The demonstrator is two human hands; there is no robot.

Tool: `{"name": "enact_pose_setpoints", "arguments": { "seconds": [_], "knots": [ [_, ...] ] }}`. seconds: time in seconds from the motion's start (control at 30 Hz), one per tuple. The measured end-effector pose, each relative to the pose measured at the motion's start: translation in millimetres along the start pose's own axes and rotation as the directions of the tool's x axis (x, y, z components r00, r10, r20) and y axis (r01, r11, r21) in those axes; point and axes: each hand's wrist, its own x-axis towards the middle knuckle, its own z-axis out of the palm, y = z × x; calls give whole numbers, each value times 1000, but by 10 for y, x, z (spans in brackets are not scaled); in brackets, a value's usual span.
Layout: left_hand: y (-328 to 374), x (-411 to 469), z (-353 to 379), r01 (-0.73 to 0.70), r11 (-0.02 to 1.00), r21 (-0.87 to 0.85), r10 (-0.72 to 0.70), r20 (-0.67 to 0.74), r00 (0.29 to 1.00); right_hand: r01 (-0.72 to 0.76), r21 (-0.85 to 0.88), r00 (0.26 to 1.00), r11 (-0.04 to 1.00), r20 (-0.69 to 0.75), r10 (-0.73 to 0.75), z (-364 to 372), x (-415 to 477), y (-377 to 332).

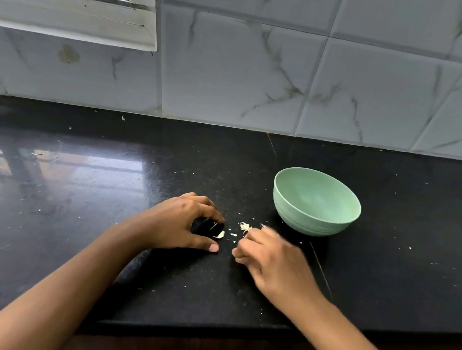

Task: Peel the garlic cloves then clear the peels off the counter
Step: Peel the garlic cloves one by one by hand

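Observation:
My left hand rests on the black counter, cupped in a C shape with thumb and fingertips touching the surface. A small white garlic peel lies in the gap between its thumb and fingers. My right hand is just to the right, slightly blurred, its fingers curled. Its fingertips pinch at a small clump of pale garlic peels. A few tiny peel bits lie between the two hands. I see no whole cloves.
A pale green bowl stands upright on the counter behind and right of my right hand; its inside looks bare. White flecks dot the counter. A tiled wall runs along the back, and the counter's front edge is near my forearms.

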Motion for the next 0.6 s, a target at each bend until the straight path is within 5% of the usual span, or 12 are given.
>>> {"name": "enact_pose_setpoints", "arguments": {
  "seconds": [0.13, 0.27, 0.4, 0.53, 0.6],
  "knots": [
    [2, 1, 4, -1, 1000, 1, 1, 5, 1000, -78, 96, 996, 992, -40, 83, -96, 42, 87],
    [6, 9, 9, 0, 1000, 5, 0, 1, 1000, -6, 21, 1000, 1000, 30, 6, 9, 45, 46],
    [2, 5, 3, 0, 1000, 15, 0, 12, 1000, -126, 155, 987, 980, -78, 139, -2, 47, 41],
    [27, -3, -4, 0, 1000, 13, 0, -4, 1000, -18, -6, 999, 1000, 51, 18, 32, 115, -23],
    [32, -13, -7, 1, 1000, 18, -1, 4, 1000, -59, 24, 998, 998, -9, 59, -54, 207, -13]
  ]
}}
